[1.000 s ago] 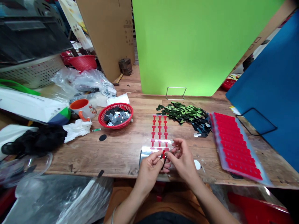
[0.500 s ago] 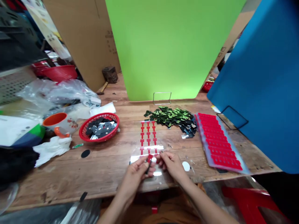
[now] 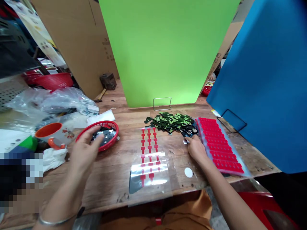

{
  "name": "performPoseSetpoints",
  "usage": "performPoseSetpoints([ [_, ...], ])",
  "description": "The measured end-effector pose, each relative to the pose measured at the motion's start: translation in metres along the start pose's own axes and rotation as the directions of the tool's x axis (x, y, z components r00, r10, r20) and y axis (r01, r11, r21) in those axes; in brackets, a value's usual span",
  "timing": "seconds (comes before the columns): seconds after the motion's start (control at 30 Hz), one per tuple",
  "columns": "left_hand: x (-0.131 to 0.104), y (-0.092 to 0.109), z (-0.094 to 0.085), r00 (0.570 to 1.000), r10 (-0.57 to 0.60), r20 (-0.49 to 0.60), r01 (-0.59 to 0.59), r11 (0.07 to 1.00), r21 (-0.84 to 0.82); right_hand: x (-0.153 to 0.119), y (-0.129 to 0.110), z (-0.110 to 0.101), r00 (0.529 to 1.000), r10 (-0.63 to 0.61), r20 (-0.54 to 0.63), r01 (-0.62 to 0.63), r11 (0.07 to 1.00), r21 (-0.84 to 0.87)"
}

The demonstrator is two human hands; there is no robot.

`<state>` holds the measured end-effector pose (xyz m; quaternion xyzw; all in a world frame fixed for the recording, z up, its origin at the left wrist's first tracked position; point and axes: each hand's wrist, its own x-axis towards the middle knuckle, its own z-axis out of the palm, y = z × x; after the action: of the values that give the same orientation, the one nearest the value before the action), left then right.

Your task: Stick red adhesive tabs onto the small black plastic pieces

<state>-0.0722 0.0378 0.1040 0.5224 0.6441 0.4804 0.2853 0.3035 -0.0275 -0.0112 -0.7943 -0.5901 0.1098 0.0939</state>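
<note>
My left hand [image 3: 87,148] hangs open over the near side of a red basket [image 3: 109,146], fingers apart. Small black, grey and white flat pieces [image 3: 107,134] lie in the basket, partly hidden by that hand. My right hand [image 3: 197,147] has its fingers closed at the near edge of a pile of green and black flat pieces [image 3: 171,121], on a small black piece with a pale end [image 3: 185,142]. Between my hands lies a clear plastic sheet [image 3: 163,188] with columns of red T-shaped pieces [image 3: 149,148] on it.
On the right lies a clear sheet bearing rows of red pieces [image 3: 220,143]. A white disc [image 3: 188,172] is near the front edge. An orange-lined mug [image 3: 54,134] and crumpled tissue [image 3: 54,158] stand left. Green [image 3: 163,51] and blue [image 3: 259,95] boards rise behind.
My hands have parted from above the plastic sheet. The left moved left to the basket, the right moved right to the pile. The sheet's near red pieces are now uncovered.
</note>
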Motion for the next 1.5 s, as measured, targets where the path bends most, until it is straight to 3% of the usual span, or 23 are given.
performPoseSetpoints([
  [0.1,-0.040,-0.007,0.016,0.983,-0.095,0.159,0.108,0.991,-0.074,0.007,0.002,-0.003,0.999,0.002,0.037,-0.002,1.000,-0.004],
  [0.23,-0.087,-0.018,0.032,0.956,-0.158,0.247,0.190,0.975,-0.113,0.007,0.000,-0.013,1.000,-0.019,-0.018,0.020,0.999,0.048],
  [0.33,-0.114,-0.023,0.042,0.893,-0.251,0.375,0.331,0.928,-0.168,-0.007,-0.018,-0.017,0.993,-0.097,-0.070,0.113,0.951,0.288],
  [0.4,-0.129,-0.022,0.051,0.833,-0.288,0.473,0.426,0.879,-0.216,-0.024,-0.042,-0.015,0.991,-0.131,-0.036,0.127,0.804,0.581],
  [0.43,-0.135,-0.022,0.056,0.801,-0.299,0.518,0.471,0.849,-0.239,-0.034,-0.056,-0.013,0.986,-0.165,0.025,0.092,0.664,0.742],
  [0.5,-0.145,-0.022,0.065,0.738,-0.321,0.593,0.563,0.778,-0.279,-0.053,-0.083,-0.007,0.944,-0.256,0.210,-0.097,0.391,0.915],
  [0.53,-0.149,-0.022,0.069,0.708,-0.333,0.622,0.605,0.741,-0.292,-0.062,-0.095,-0.004,0.919,-0.298,0.258,-0.166,0.299,0.940],
  [0.6,-0.153,-0.024,0.073,0.669,-0.362,0.649,0.663,0.685,-0.302,-0.074,-0.113,0.002,0.888,-0.346,0.303,-0.250,0.189,0.950],
  [0.7,-0.154,-0.026,0.071,0.661,-0.411,0.628,0.686,0.670,-0.283,-0.083,-0.124,0.008,0.878,-0.345,0.331,-0.303,0.134,0.944],
  [0.93,-0.155,-0.030,0.057,0.675,-0.406,0.616,0.663,0.700,-0.266,-0.086,-0.125,0.013,0.859,-0.378,0.344,-0.300,0.172,0.938],
  [1.0,-0.152,-0.034,0.054,0.693,-0.430,0.579,0.656,0.708,-0.261,-0.088,-0.123,0.015,0.866,-0.389,0.315,-0.230,0.249,0.941],
  [1.13,-0.141,-0.039,0.047,0.747,-0.463,0.477,0.641,0.692,-0.333,-0.094,-0.121,0.017,0.888,-0.420,0.188,0.082,0.546,0.834],
  [1.27,-0.135,-0.040,0.046,0.735,-0.457,0.501,0.651,0.681,-0.334,-0.103,-0.128,0.016,0.884,-0.441,0.155,0.290,0.776,0.560],
  [1.37,-0.137,-0.042,0.050,0.726,-0.451,0.520,0.651,0.694,-0.307,-0.103,-0.135,0.016,0.874,-0.434,0.217,0.318,0.850,0.420],
  [1.5,-0.137,-0.047,0.055,0.730,-0.463,0.503,0.646,0.708,-0.286,-0.096,-0.139,0.015,0.853,-0.449,0.267,0.348,0.869,0.351],
])
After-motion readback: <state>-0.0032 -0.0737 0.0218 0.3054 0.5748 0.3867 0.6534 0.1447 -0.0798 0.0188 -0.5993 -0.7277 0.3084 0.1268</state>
